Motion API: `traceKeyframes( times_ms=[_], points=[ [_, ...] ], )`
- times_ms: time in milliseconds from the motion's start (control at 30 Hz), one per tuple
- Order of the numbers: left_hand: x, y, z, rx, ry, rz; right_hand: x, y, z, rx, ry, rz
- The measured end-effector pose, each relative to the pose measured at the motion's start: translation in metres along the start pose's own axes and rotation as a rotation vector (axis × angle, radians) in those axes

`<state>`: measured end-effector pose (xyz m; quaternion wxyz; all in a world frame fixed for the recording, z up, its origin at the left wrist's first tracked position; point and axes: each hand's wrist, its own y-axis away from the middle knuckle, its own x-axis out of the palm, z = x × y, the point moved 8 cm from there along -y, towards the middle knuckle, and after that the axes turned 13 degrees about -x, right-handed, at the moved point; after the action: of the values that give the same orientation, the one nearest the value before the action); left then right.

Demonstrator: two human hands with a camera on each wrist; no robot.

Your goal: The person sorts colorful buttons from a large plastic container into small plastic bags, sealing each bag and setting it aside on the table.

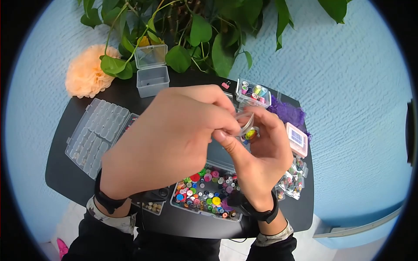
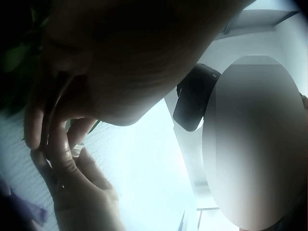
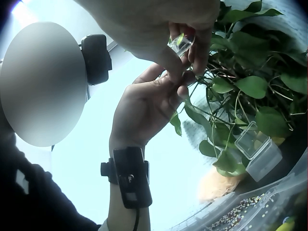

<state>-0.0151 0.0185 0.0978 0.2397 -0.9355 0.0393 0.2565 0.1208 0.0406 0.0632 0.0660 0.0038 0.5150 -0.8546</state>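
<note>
Over the middle of the table both hands meet at a small clear plastic piece (image 1: 247, 123) with a curved rim. My left hand (image 1: 163, 137) comes from the left and pinches its near edge between thumb and fingertips. On the other side my right hand (image 1: 265, 152) curls its fingers around it, thumb against the left fingertips. Something yellow-green (image 3: 180, 39) shows through the clear plastic in the right wrist view; I cannot tell what it is. Below the hands lies an open box of colourful buttons (image 1: 216, 200), partly hidden by the right wrist.
A compartment case (image 1: 93, 135) lies open at left. Behind stand a small clear box (image 1: 152, 82) with raised lid and a box of thread spools (image 1: 257, 91). Purple mesh (image 1: 287, 111), a pink box (image 1: 297, 140) and bagged pieces (image 1: 292, 180) are at right. Plant leaves (image 1: 200, 30) overhang the back.
</note>
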Motion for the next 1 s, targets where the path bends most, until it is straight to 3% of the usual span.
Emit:
traceKeyframes(
  times_ms=[167,333,633,867,933,1000],
  points=[
    [-0.003,0.0,0.0,-0.004,0.059,-0.031,-0.001,0.0,0.003,-0.009,0.068,0.04],
    [-0.004,0.0,-0.012,0.039,0.009,-0.038,-0.007,0.001,0.004,-0.049,0.001,-0.061],
    [0.004,-0.002,-0.002,0.007,0.041,-0.001,-0.006,0.004,0.001,-0.072,0.063,0.008],
    [-0.021,0.0,-0.006,0.05,0.017,-0.2,-0.006,-0.01,0.015,-0.058,0.027,0.067],
    [-0.021,0.002,-0.008,0.07,0.012,-0.187,-0.009,-0.005,0.003,0.105,-0.1,0.07],
    [-0.02,0.003,-0.01,0.074,0.007,-0.185,-0.011,-0.007,0.002,0.122,-0.135,0.037]
  ],
)
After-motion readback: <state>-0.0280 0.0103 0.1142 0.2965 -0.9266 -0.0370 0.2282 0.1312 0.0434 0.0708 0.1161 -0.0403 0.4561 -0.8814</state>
